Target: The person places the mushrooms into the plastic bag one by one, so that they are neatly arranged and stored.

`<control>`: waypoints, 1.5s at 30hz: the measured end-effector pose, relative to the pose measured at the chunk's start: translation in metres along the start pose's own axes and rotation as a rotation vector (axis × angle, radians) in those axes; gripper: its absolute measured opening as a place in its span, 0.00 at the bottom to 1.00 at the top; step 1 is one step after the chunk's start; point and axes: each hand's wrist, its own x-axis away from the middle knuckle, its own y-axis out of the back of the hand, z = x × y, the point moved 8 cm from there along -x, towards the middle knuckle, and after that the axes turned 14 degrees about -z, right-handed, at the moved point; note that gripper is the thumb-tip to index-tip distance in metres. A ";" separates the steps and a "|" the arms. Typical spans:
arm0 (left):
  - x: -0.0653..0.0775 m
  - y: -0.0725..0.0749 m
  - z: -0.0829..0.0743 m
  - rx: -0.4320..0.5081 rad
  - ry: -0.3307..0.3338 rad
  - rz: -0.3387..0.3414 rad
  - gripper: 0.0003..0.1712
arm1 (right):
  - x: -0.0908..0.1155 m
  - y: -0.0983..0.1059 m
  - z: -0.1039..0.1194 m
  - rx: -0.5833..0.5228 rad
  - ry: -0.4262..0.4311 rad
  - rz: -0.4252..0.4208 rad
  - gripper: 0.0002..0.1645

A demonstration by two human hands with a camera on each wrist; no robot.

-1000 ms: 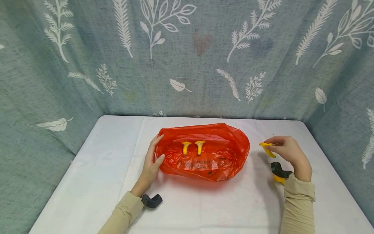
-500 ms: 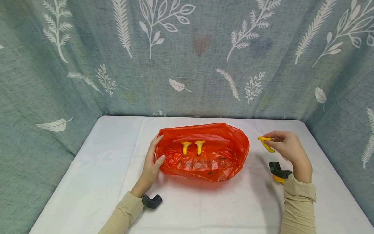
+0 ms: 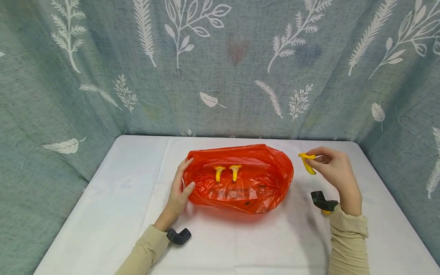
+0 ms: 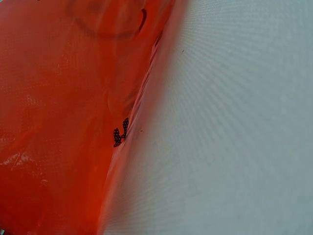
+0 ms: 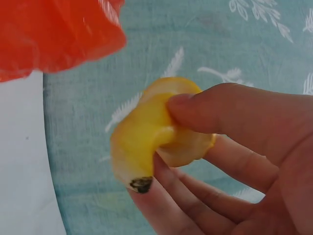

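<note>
- The white cloth-covered bench (image 3: 213, 244) carries everything; you work with both arms over it.
- The red, thin, translucent plastic bag (image 3: 237, 194) lies near the middle, its mouth spread and its inside showing to you. The step in hand looks like filling it one piece at a time.
- Your left hand (image 3: 179, 191) holds the bag's left end, thumb and fingers set apart round the edge. The left wrist view shows only bag and cloth, so the fingertips cannot be checked there. The next move probably calls for this hand to steady the rim.
- Your right hand (image 3: 335, 168) is raised to the right of the bag, its grip clamped on one piece, pinched between thumb and fingers.
- That pinched piece, a yellow, trumpet-shaped mushroom (image 5: 139, 132) with a bent stem, is in the air, apart from the bag. The next move likely calls for bringing it left over the right rim, lowering it inside, then parting the grip.
- Two yellow, flared-top mushrooms (image 3: 235, 174) lie side by side in the bag, stems towards you; room beside them looks ample.
- A small yellow-orange thing (image 3: 326, 212) shows under the black plastic wrist camera (image 3: 323, 201) on your right arm, mostly hidden; possibly another piece to load.
</note>
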 end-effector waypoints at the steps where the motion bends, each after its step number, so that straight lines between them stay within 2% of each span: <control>1: 0.000 0.000 0.000 0.002 0.001 0.001 0.38 | 0.000 -0.001 0.001 -0.012 0.002 -0.006 0.13; 7: 0.001 -0.002 0.000 0.001 0.007 0.006 0.38 | 0.001 -0.007 0.011 -0.099 0.013 -0.020 0.12; 15: 0.001 -0.003 0.002 -0.002 0.009 0.012 0.38 | 0.003 -0.015 0.023 -0.183 -0.029 -0.035 0.11; 21: 0.001 -0.002 0.001 0.002 0.004 0.017 0.38 | 0.004 -0.025 0.037 -0.230 0.042 -0.089 0.10; 27: 0.001 -0.002 0.000 -0.001 -0.001 0.018 0.38 | 0.005 -0.035 0.051 -0.258 0.101 -0.102 0.10; 31: 0.001 -0.001 0.001 -0.005 -0.002 0.017 0.38 | 0.008 -0.044 0.057 -0.279 0.118 -0.081 0.10; 35: 0.000 -0.002 0.002 -0.012 0.004 0.017 0.38 | 0.010 -0.052 0.064 -0.251 0.122 -0.057 0.11; 45: 0.001 -0.004 0.003 0.010 0.002 0.022 0.39 | 0.012 -0.072 0.074 -0.150 0.020 0.061 0.12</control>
